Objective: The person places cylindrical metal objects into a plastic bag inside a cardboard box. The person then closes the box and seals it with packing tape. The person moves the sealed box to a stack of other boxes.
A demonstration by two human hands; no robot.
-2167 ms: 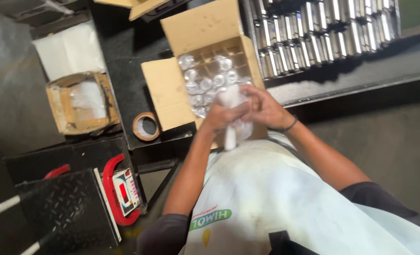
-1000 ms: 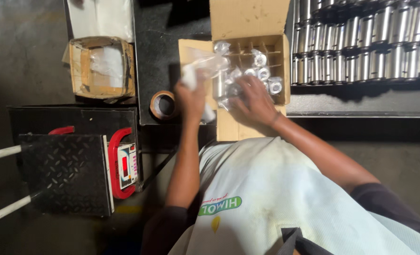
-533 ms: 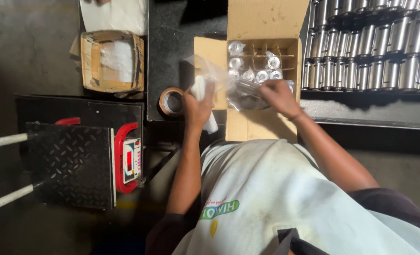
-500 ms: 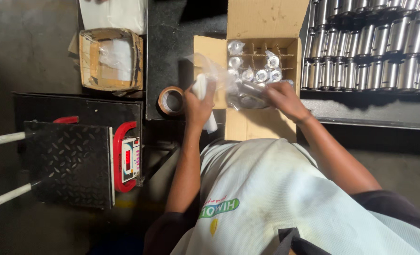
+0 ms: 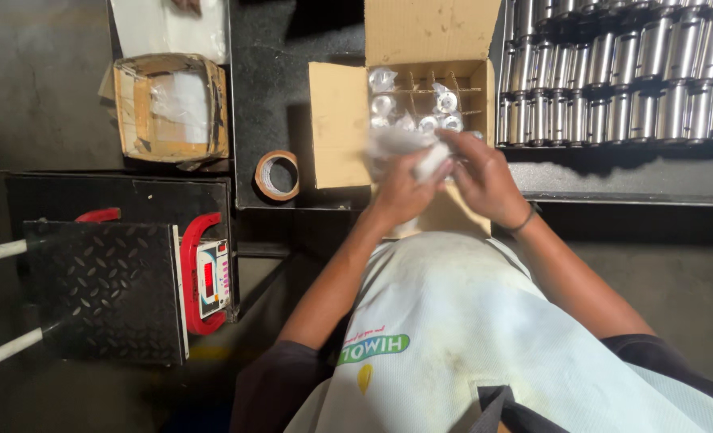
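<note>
Clear plastic wrap (image 5: 392,144) with a small metal part sits pinched between your left hand (image 5: 401,192) and right hand (image 5: 485,180), just below the divided carton (image 5: 340,120); seat it in a free cell.

Tight room around the open carton

Both hands (image 5: 445,180) are crowding the near edge of the cardboard box (image 5: 336,124), whose dividers are already holding wrapped parts. Rows of metal cylinders (image 5: 621,80) are walling off the right; a tape roll (image 5: 277,175) is sitting left, with dark table (image 5: 268,88) lying bare between it and a smaller box (image 5: 172,108).
</note>
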